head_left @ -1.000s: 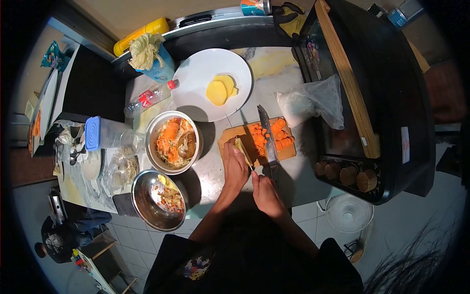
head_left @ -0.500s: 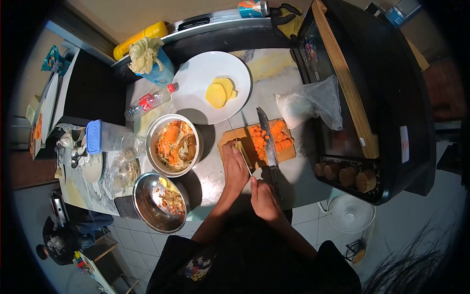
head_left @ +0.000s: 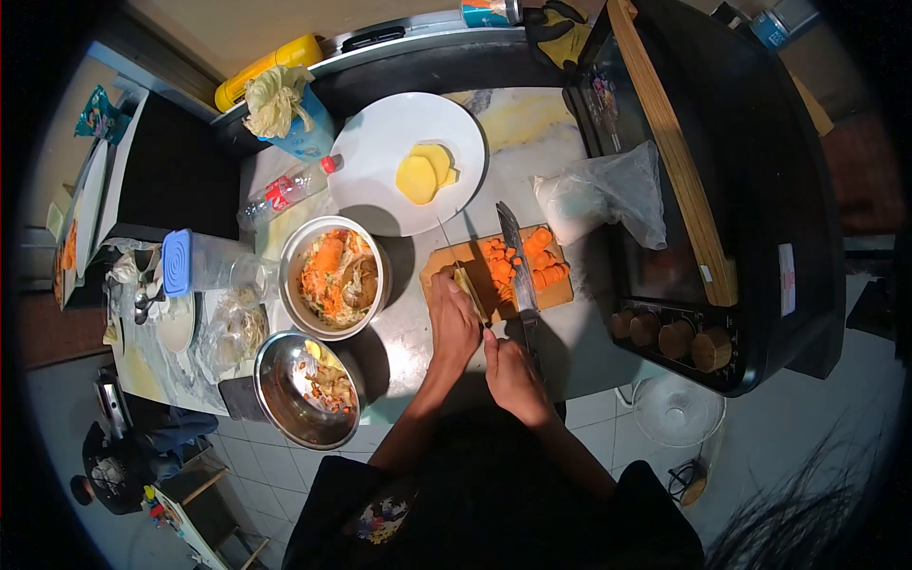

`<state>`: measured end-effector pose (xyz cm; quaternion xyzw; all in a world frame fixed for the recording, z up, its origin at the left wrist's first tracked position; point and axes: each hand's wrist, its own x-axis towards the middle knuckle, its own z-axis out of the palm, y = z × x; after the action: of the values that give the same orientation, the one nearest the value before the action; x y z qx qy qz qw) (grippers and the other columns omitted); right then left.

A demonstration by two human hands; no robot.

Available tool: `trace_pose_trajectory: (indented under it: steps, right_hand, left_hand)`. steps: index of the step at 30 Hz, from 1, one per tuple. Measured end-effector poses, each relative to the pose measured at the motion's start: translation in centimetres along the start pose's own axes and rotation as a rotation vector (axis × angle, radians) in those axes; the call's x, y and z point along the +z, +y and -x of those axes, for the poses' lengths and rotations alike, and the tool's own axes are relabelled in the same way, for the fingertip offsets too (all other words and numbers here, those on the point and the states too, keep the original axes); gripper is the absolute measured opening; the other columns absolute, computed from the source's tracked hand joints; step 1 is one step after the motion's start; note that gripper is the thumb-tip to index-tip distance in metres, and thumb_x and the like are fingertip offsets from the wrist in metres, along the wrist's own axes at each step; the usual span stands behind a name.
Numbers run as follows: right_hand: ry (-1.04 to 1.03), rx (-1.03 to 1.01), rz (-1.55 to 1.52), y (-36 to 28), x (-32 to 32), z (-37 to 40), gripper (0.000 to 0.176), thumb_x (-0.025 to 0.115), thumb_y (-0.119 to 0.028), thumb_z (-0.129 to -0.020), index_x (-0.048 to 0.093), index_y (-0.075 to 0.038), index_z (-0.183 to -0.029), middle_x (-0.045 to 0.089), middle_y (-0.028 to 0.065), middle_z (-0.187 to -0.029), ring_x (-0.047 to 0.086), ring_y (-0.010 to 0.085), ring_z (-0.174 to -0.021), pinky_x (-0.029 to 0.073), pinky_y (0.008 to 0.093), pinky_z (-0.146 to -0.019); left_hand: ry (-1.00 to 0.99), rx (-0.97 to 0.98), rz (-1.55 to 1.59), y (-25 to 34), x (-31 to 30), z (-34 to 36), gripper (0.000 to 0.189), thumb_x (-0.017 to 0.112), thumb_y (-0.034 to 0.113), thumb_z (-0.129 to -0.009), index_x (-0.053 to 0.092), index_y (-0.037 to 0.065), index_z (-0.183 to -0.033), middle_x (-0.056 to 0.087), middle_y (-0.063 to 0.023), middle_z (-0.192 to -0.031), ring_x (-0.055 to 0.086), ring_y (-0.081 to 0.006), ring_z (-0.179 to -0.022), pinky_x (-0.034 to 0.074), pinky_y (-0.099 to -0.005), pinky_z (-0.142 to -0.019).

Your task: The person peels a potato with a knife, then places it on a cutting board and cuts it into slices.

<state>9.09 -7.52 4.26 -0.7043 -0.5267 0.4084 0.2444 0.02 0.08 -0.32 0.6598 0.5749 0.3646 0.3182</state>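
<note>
Under the bent, gripping fingers of the left hand (head_left: 456, 325), a yellow piece (head_left: 468, 287) sits partly covered on a cutting board (head_left: 438, 259); the right hand (head_left: 514, 377) clenches a knife (head_left: 447, 240), handle hidden, thin blade hard to make out.

Was a kitchen; home or commercial, couldn't tell. Main clue: marble-patt. bench (head_left: 527, 123) laid out for food prep, w/ a cutting board (head_left: 465, 252), chopped carrots (head_left: 543, 258) & a lg. chef's knife (head_left: 519, 266) lying across it. Big blk. countertop oven (head_left: 769, 190) w/ wooden handle (head_left: 674, 152) & knobs (head_left: 675, 338) stood at the R end. Also: wht. oval plate (head_left: 380, 142) w/ yellow veg. slices (head_left: 416, 180), wht. pot (head_left: 289, 285) of mixed food, s/s mixing bowl (head_left: 275, 410) w/ scraps, plastic bottle (head_left: 285, 194), blue-lidded container (head_left: 178, 263) & spoons (head_left: 142, 302). Floor (head_left: 598, 442) was tiled.
</note>
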Motion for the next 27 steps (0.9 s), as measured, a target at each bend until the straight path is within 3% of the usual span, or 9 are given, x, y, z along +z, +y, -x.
trace_pose_trajectory:
  steps: [13, 25, 27]
  right_hand:
    - [0.022, 0.003, -0.072, -0.1, -0.3, 0.7, 0.051, 0.031, -0.025, -0.101, 0.054, 0.012, -0.076, 0.055, 0.0335, -0.075, 0.053, 0.0501, -0.079, 0.041, 0.0507, -0.066]
    - [0.017, 0.042, 0.015, -0.9, -0.2, -0.2, 0.055, 0.032, -0.027, -0.101, 0.056, 0.012, -0.071, 0.054, 0.0346, -0.073, 0.056, 0.0492, -0.077, 0.043, 0.0521, -0.064]
    - [-0.057, 0.074, -0.025, -1.5, -0.4, -0.8, 0.055, 0.031, -0.028, -0.101, 0.056, 0.012, -0.073, 0.054, 0.0345, -0.073, 0.056, 0.0495, -0.077, 0.043, 0.0523, -0.065]
  left_hand:
    - [0.027, 0.085, -0.030, -0.5, 0.5, 0.3, 0.036, 0.022, 0.014, -0.100, 0.046, -0.012, -0.109, 0.048, -0.0292, -0.104, 0.048, -0.0451, -0.096, 0.038, -0.0461, -0.087]
    - [0.009, -0.034, 0.060, 0.3, -0.2, 0.1, 0.040, 0.022, 0.017, -0.100, 0.046, -0.011, -0.114, 0.048, -0.0285, -0.101, 0.049, -0.0445, -0.095, 0.040, -0.0444, -0.086]
    - [0.010, -0.037, 0.074, 0.1, -0.3, 0.2, 0.039, 0.022, 0.016, -0.100, 0.047, -0.011, -0.113, 0.048, -0.0283, -0.101, 0.049, -0.0443, -0.094, 0.039, -0.0447, -0.087]
